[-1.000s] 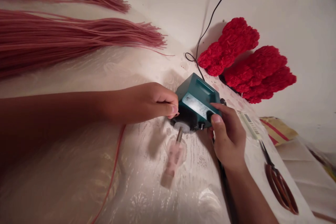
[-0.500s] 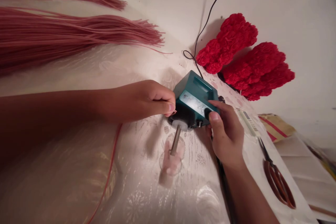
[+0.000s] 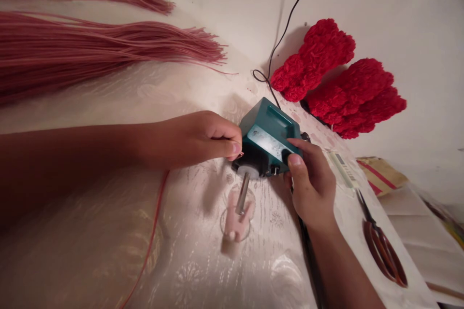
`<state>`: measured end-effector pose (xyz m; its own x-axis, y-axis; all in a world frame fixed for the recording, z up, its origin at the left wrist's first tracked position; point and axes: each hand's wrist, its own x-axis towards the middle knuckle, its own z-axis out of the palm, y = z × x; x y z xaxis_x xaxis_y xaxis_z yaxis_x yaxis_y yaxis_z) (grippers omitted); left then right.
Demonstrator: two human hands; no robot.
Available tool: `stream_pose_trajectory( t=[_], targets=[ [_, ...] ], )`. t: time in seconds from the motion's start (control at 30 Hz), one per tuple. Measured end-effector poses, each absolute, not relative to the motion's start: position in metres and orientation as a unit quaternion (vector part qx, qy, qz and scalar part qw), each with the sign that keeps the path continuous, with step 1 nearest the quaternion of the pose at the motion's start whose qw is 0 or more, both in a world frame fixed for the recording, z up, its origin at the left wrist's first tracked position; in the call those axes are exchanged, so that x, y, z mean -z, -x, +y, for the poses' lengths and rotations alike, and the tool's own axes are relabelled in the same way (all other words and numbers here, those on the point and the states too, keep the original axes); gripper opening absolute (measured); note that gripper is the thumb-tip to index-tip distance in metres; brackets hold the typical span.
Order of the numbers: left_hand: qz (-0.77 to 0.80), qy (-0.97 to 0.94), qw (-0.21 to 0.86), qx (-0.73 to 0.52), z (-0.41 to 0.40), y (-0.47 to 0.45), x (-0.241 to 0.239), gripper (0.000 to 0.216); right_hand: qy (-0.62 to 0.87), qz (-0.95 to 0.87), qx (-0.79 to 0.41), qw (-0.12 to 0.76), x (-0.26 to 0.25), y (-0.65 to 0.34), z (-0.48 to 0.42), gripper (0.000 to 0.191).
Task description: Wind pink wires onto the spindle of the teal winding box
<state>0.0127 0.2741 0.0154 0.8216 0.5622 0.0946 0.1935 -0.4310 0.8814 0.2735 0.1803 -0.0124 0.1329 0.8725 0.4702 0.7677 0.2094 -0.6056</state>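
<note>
A small green box [image 3: 270, 135] sits tilted, with a round white end [image 3: 248, 171]. A metal rod [image 3: 242, 194] pokes out of it, with a pink bit [image 3: 235, 223] at its tip. A thin pink cord [image 3: 240, 154] touches the box.

A long, bare, rounded L forearm [image 3: 72, 154] tapers at the wrist into a broad, compact L hand [image 3: 192, 140] w/ short, blunt fingers [image 3: 221, 131] & a short, rounded thumbnail [image 3: 237, 148]. A slimmer bare R forearm [image 3: 344, 270] narrows into a bony R hand [image 3: 313, 186] w/ longer, tapered fingers [image 3: 308, 152] & a short, squared-off thumbnail [image 3: 295, 160]. Skin smooth on both, fine creases at finger joints.
</note>
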Motion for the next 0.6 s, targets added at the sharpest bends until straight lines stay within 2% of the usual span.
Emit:
stream_pose_trajectory(
  t=[0.6],
  targets=[
    [0.225, -0.828, 0.478, -0.191, 0.2737, -0.0128, -0.0146, 0.024, 0.622, -0.653, -0.074, 0.425, 0.0123, -0.2729, 0.1801, 0.031]
  ],
)
